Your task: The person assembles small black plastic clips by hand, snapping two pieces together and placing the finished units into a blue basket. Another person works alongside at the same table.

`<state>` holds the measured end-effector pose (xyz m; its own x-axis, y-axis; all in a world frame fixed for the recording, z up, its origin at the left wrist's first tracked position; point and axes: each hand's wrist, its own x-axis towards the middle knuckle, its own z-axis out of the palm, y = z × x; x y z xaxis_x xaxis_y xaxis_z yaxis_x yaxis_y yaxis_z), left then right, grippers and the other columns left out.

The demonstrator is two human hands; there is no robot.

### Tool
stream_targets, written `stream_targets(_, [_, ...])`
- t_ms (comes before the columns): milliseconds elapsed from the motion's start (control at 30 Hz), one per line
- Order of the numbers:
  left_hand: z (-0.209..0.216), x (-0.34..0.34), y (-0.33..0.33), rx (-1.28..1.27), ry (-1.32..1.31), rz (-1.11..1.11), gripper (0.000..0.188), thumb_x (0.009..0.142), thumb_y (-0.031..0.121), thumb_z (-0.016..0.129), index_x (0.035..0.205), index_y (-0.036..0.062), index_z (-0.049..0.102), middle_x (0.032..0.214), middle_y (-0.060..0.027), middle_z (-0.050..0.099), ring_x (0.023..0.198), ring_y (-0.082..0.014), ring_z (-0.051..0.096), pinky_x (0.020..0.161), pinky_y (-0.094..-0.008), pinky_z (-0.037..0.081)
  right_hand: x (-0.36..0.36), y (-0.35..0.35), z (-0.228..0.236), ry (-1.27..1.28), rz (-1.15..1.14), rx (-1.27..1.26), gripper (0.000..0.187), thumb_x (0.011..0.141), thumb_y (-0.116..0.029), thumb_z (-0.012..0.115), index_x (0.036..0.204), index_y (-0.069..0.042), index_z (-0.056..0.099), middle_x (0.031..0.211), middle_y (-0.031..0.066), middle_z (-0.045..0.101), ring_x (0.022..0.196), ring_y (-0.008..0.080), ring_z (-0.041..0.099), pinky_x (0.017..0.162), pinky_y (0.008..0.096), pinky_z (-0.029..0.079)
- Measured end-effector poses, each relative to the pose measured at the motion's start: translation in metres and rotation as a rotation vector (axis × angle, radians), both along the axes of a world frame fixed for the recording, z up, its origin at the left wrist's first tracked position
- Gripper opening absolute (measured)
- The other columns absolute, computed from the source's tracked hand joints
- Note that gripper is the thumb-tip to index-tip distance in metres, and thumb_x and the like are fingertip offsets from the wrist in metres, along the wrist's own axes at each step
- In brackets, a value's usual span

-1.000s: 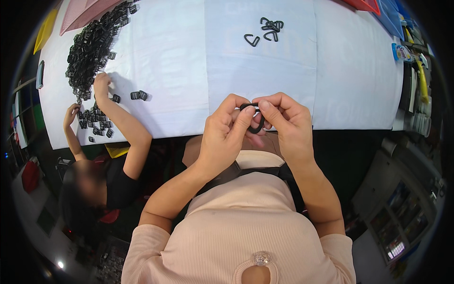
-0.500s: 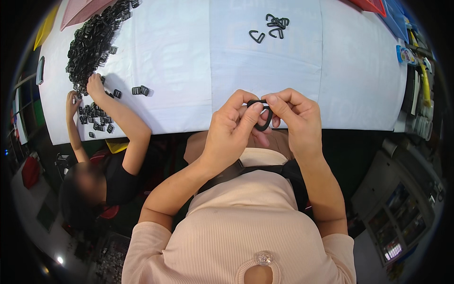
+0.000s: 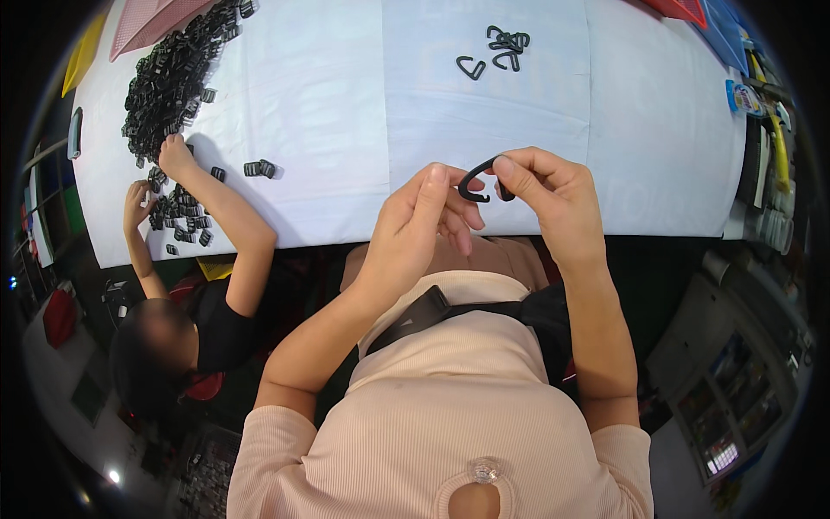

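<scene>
Between the thumb and fingers of my right hand [image 3: 560, 197] is a black D-shaped ring [image 3: 467, 184] with a gap in its outline. It is held in the air near the table's front edge, its rounded side toward my left hand. My left hand [image 3: 411, 221] is just left of the ring, thumb raised and fingers apart, with nothing visible in it. Its fingertips are close to the ring; whether they touch it I cannot tell. Farther off on the white-covered table [image 3: 484, 121] lie several similar black rings [image 3: 511, 40], most of them overlapping.
At the left, a co-worker's two hands [image 3: 175, 156] are among small black buckles [image 3: 177, 86] heaped on the table. A pink basket [image 3: 147, 26] stands at the far left corner, red and blue containers [image 3: 724, 35] at the far right. A shelf with goods [image 3: 774, 173] adjoins the right edge.
My left hand has let go of the ring and moved slightly left, its fingers spreading. The ring has turned in my right hand. The co-worker's nearer-left hand has shifted toward the table's front edge.
</scene>
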<state>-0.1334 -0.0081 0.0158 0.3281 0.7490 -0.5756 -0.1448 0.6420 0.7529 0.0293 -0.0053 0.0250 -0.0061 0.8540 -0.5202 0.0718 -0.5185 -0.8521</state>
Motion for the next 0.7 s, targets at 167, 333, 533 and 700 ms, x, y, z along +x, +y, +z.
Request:
stream_targets(167, [0.0, -0.005, -0.001, 0.116, 0.035, -0.07, 0.028, 0.097, 0.023, 0.041, 0.085, 0.0013, 0.053, 0.067, -0.0055, 0.056, 0.056, -0.0112, 0.053, 0.055, -0.0222, 0.043, 0.001, -0.001, 0.0, 0.066, -0.037, -0.052, 0.03, 0.09, -0.025, 0.054, 0.088, 0.003, 0.066, 0.065, 0.0031, 0.057, 0.067, 0.0099, 0.051, 0.066, 0.0227, 0.04])
stream_targets(333, [-0.004, -0.006, 0.001, 0.142, 0.106, -0.046, 0.024, 0.096, 0.019, 0.042, 0.083, 0.0009, 0.053, 0.065, -0.005, 0.056, 0.055, -0.0105, 0.052, 0.054, -0.022, 0.043, 0.003, -0.003, 0.006, 0.117, -0.02, -0.04, 0.032, 0.092, -0.024, 0.051, 0.092, 0.005, 0.064, 0.074, 0.005, 0.061, 0.072, 0.011, 0.053, 0.072, 0.025, 0.042])
stream_targets(533, [-0.006, -0.005, 0.0, 0.227, 0.172, -0.042, 0.024, 0.096, 0.018, 0.041, 0.084, -0.0002, 0.053, 0.065, -0.005, 0.055, 0.055, -0.0099, 0.052, 0.053, -0.0216, 0.042, 0.007, -0.006, 0.01, 0.121, -0.019, -0.053, 0.03, 0.092, -0.021, 0.051, 0.098, 0.006, 0.063, 0.081, 0.0065, 0.063, 0.079, 0.0118, 0.056, 0.078, 0.0264, 0.044])
stream_targets(700, [-0.005, -0.001, -0.002, 0.253, 0.172, -0.024, 0.026, 0.098, 0.019, 0.038, 0.087, 0.0, 0.052, 0.066, -0.0053, 0.055, 0.055, -0.0087, 0.051, 0.051, -0.0212, 0.042, 0.003, -0.012, 0.007, 0.176, -0.041, -0.034, 0.022, 0.087, -0.012, 0.057, 0.101, 0.005, 0.062, 0.082, 0.0063, 0.064, 0.08, 0.0113, 0.058, 0.076, 0.025, 0.045])
